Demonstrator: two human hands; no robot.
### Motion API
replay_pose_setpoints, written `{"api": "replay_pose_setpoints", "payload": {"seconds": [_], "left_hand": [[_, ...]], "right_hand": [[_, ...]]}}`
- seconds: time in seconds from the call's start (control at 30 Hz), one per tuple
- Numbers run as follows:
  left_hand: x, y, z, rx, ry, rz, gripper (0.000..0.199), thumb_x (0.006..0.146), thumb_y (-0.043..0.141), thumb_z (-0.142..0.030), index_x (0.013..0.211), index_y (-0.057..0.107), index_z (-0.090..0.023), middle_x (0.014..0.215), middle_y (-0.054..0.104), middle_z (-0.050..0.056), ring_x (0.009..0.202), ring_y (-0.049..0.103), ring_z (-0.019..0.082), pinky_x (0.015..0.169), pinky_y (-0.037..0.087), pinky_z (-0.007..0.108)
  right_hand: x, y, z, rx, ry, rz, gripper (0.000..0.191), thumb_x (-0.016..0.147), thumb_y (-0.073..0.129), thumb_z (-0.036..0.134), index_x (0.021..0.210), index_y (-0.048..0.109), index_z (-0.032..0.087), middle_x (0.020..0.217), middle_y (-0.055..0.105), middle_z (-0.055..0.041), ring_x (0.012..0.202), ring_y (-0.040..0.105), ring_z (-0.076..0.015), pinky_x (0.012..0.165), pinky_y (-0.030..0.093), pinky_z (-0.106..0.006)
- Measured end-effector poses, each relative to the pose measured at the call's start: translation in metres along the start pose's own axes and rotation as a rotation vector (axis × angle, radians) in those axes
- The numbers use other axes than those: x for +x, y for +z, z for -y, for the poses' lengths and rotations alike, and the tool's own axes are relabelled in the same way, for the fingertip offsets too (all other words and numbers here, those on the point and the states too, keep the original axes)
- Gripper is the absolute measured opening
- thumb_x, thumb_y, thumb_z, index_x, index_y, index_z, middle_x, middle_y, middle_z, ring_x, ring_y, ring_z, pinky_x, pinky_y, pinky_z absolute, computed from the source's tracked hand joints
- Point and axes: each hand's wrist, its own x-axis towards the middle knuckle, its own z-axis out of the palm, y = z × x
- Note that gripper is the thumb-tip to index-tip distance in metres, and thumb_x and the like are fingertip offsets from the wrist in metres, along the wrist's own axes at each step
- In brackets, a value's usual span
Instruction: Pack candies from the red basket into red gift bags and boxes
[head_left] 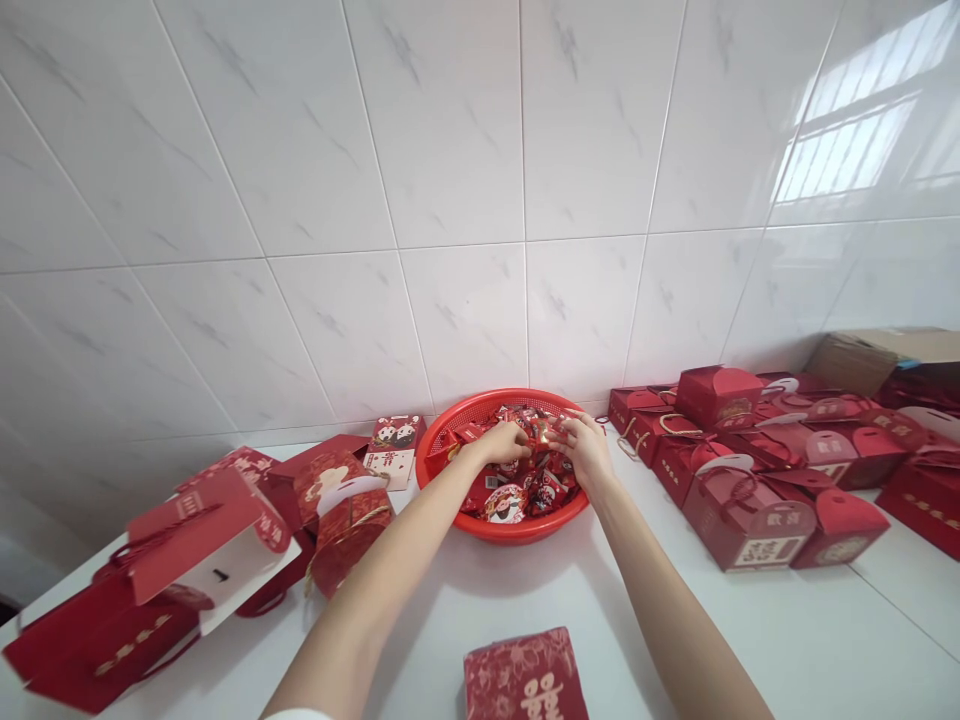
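Note:
A round red plastic basket [480, 532] stands against the wall, filled with red-wrapped candies [506, 503]. Both of my hands reach into it. My left hand [504, 443] has its fingers curled down among the wrappers, and what they close on is hidden. Opposite it, my right hand [583, 446] lies over the candies at the right side with its fingers apart. A shiny red and gold wrapped candy [539, 430] sits between the two hands, by the right fingertips. In front of the basket lies a red patterned box [525, 675], cut off by the lower edge.
Several red gift boxes [765, 520] are grouped at the right, with a cardboard box [855, 360] behind them. More red boxes [202, 550] with cord handles lie at the left, and a panda-printed box [391, 450] stands beside the basket. A tiled wall [465, 180] closes the back.

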Motion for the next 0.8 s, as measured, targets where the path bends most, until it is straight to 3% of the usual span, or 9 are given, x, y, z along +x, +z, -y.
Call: {"api": "replay_pose_setpoints", "payload": {"seconds": [0.07, 0.27, 0.47, 0.53, 0.63, 0.7, 0.8], "left_hand": [[0.0, -0.005, 0.006, -0.132, 0.024, -0.022, 0.022, 0.078, 0.055, -0.031, 0.061, 0.06, -0.017, 0.06, 0.061, 0.0, 0.063, 0.059, 0.017, 0.061, 0.046, 0.026], [-0.003, -0.014, 0.008, -0.372, 0.07, -0.147, 0.034, 0.082, 0.038, -0.037, 0.06, 0.055, -0.018, 0.065, 0.065, 0.003, 0.065, 0.061, 0.017, 0.065, 0.048, 0.027], [-0.006, -0.013, 0.011, -0.291, 0.046, -0.291, 0.044, 0.082, 0.052, -0.05, 0.051, 0.052, -0.019, 0.053, 0.055, 0.001, 0.059, 0.057, 0.017, 0.066, 0.046, 0.029], [-0.006, -0.011, 0.01, -0.226, 0.063, -0.355, 0.037, 0.081, 0.057, -0.047, 0.06, 0.06, -0.018, 0.065, 0.062, 0.003, 0.069, 0.06, 0.02, 0.072, 0.047, 0.031], [-0.005, -0.006, 0.001, -0.147, 0.134, -0.394, 0.021, 0.08, 0.063, -0.036, 0.088, 0.072, -0.018, 0.099, 0.071, 0.007, 0.095, 0.064, 0.024, 0.089, 0.049, 0.036], [-0.003, -0.001, -0.007, -0.092, 0.213, -0.343, 0.035, 0.077, 0.07, -0.033, 0.11, 0.071, -0.022, 0.126, 0.066, 0.009, 0.117, 0.059, 0.027, 0.103, 0.044, 0.039], [-0.001, 0.008, -0.021, 0.065, 0.286, -0.149, 0.071, 0.071, 0.078, -0.032, 0.138, 0.056, -0.023, 0.153, 0.046, 0.011, 0.141, 0.042, 0.032, 0.117, 0.032, 0.044]], "right_hand": [[0.0, 0.0, 0.0, -0.001, 0.003, 0.012, 0.018, 0.058, 0.064, 0.015, 0.075, 0.058, 0.02, 0.069, 0.07, 0.0015, 0.052, 0.066, -0.0143, 0.046, 0.052, -0.022], [-0.001, 0.001, 0.0, -0.001, 0.005, 0.03, 0.013, 0.056, 0.064, 0.017, 0.063, 0.054, 0.02, 0.059, 0.061, 0.0044, 0.049, 0.064, -0.0146, 0.045, 0.051, -0.023], [0.0, 0.0, 0.002, 0.021, -0.013, -0.033, 0.013, 0.06, 0.065, 0.02, 0.069, 0.056, 0.021, 0.062, 0.063, 0.0039, 0.051, 0.062, -0.0124, 0.045, 0.049, -0.021], [0.001, 0.0, 0.001, 0.031, -0.024, -0.061, 0.013, 0.061, 0.064, 0.021, 0.069, 0.054, 0.021, 0.063, 0.063, 0.0037, 0.052, 0.062, -0.0119, 0.045, 0.049, -0.02], [0.003, -0.001, 0.0, 0.046, -0.041, -0.093, 0.013, 0.062, 0.064, 0.02, 0.07, 0.053, 0.021, 0.064, 0.063, 0.0041, 0.054, 0.061, -0.0109, 0.046, 0.049, -0.019], [0.005, -0.002, -0.001, 0.055, -0.054, -0.11, 0.015, 0.062, 0.063, 0.018, 0.072, 0.053, 0.021, 0.065, 0.063, 0.0047, 0.054, 0.06, -0.0104, 0.046, 0.049, -0.018], [0.007, -0.004, -0.003, 0.058, -0.073, -0.126, 0.016, 0.062, 0.063, 0.018, 0.074, 0.052, 0.021, 0.065, 0.062, 0.0053, 0.054, 0.06, -0.0093, 0.046, 0.048, -0.017]]}}
